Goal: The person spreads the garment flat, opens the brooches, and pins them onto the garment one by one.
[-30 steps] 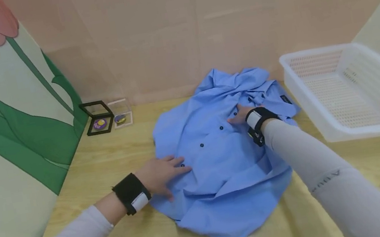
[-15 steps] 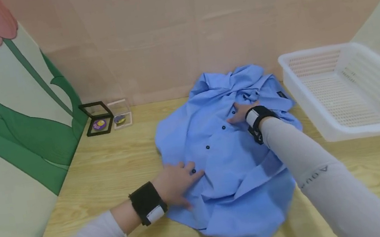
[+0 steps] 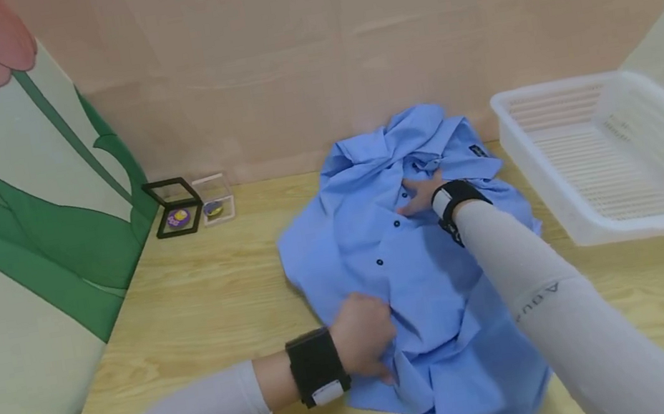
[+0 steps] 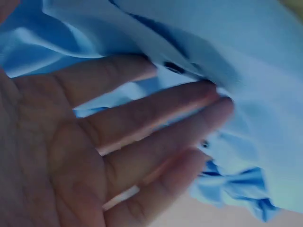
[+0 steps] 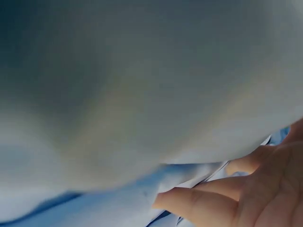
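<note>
A light blue shirt (image 3: pixel 431 278) with dark buttons lies rumpled on the table, its collar end toward the back wall. My left hand (image 3: pixel 362 336) is at its lower left part. In the left wrist view, that hand's fingers (image 4: pixel 156 111) are nearly straight, with the tips against the button edge beside a dark button (image 4: pixel 173 67). My right hand (image 3: pixel 420 194) rests spread on the upper front, near the top buttons. Extended fingers (image 5: pixel 199 203) touch the cloth in the right wrist view, where blurred fabric covers most of the frame.
A white perforated plastic basket (image 3: pixel 597 234) stands right of the shirt. Two small open cases, one black-framed (image 3: pixel 178 224) and one clear (image 3: pixel 225 213), sit at the back left. The wooden table (image 3: pixel 220 282) meets walls at the back and left.
My left hand has swept right and nearer the front edge, and the shirt's lower part has shifted right with it. The right hand has stayed almost in place.
</note>
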The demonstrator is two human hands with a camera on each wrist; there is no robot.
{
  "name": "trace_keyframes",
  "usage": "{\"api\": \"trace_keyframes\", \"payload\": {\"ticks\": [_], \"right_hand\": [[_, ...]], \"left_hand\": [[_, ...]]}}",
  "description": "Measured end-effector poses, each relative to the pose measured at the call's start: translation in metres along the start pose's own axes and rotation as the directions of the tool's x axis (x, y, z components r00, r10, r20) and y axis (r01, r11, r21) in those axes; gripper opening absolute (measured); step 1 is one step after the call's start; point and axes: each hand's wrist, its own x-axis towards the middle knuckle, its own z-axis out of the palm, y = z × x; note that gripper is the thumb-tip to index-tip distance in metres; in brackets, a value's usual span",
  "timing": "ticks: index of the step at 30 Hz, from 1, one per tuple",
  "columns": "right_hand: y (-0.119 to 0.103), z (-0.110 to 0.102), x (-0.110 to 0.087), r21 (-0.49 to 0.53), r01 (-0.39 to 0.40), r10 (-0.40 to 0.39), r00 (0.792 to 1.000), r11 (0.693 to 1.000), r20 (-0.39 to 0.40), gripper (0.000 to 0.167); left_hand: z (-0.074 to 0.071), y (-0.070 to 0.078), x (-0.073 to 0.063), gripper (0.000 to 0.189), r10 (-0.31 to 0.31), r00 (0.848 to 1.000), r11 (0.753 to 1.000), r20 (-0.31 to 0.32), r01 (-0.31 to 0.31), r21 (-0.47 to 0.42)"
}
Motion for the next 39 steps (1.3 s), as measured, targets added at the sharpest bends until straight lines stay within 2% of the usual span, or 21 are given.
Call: {"api": "trace_keyframes", "payload": {"ticks": [5, 9, 15, 18, 21, 27, 29, 30, 32, 34, 36, 37, 39], "right_hand": [[0.001, -0.007, -0.005, -0.065, 0.020, -0.022, 0.999, 0.998, -0.027, 0.094], [0.005, -0.008, 0.005, -0.125, 0.048, -0.053, 0.998, 0.991, -0.039, 0.095], [0.003, -0.008, 0.010, -0.191, 0.099, -0.109, 0.993, 0.977, -0.044, 0.089], [0.001, -0.008, 0.013, -0.189, 0.121, -0.130, 0.991, 0.975, -0.035, 0.087], [-0.004, -0.005, 0.015, -0.163, 0.110, -0.114, 0.993, 0.981, -0.018, 0.085], [-0.018, -0.002, 0.019, -0.160, 0.118, -0.120, 0.993, 0.980, 0.000, 0.082], [-0.020, -0.001, 0.021, -0.162, 0.116, -0.116, 0.993, 0.980, 0.012, 0.082], [-0.020, -0.001, 0.021, -0.160, 0.114, -0.113, 0.993, 0.981, 0.020, 0.082], [-0.022, -0.001, 0.019, -0.162, 0.118, -0.113, 0.993, 0.980, 0.038, 0.082], [-0.024, -0.003, 0.014, -0.182, 0.153, -0.146, 0.988, 0.971, 0.052, 0.082], [-0.025, -0.005, 0.004, -0.194, 0.214, -0.209, 0.977, 0.957, 0.046, 0.080], [-0.024, -0.007, -0.004, -0.207, 0.251, -0.250, 0.968, 0.945, 0.034, 0.079], [-0.024, -0.012, -0.024, -0.238, 0.309, -0.321, 0.947, 0.921, -0.014, 0.075]], "left_hand": [[-0.017, 0.020, 0.026, 0.070, -0.021, 1.000, 0.996, 0.022, 0.019, 0.092], [-0.026, 0.030, 0.041, 0.075, -0.005, 0.998, 0.989, 0.064, -0.005, 0.150], [-0.033, 0.040, 0.051, 0.079, 0.019, 0.996, 0.993, 0.090, -0.030, 0.117], [-0.038, 0.048, 0.059, 0.083, 0.023, 0.992, 0.995, 0.127, -0.035, 0.095], [-0.044, 0.057, 0.069, 0.087, 0.022, 0.984, 0.996, 0.176, -0.037, 0.083], [-0.051, 0.070, 0.084, 0.089, -0.033, 0.957, 0.996, 0.287, 0.008, 0.085], [-0.052, 0.070, 0.083, 0.087, -0.044, 0.961, 0.997, 0.271, 0.026, 0.070], [-0.052, 0.068, 0.081, 0.086, -0.042, 0.966, 0.998, 0.254, 0.029, 0.055], [-0.051, 0.057, 0.074, 0.074, -0.017, 0.986, 1.000, 0.167, 0.019, -0.010], [-0.050, 0.037, 0.067, 0.061, 0.015, 0.995, 0.992, 0.101, -0.002, -0.127], [-0.048, 0.006, 0.062, 0.052, 0.033, 0.998, 0.961, 0.059, -0.015, -0.276], [-0.045, -0.013, 0.061, 0.048, 0.025, 0.999, 0.936, 0.035, -0.011, -0.353], [-0.041, -0.053, 0.060, 0.038, -0.037, 0.999, 0.875, 0.034, 0.049, -0.481]]}}
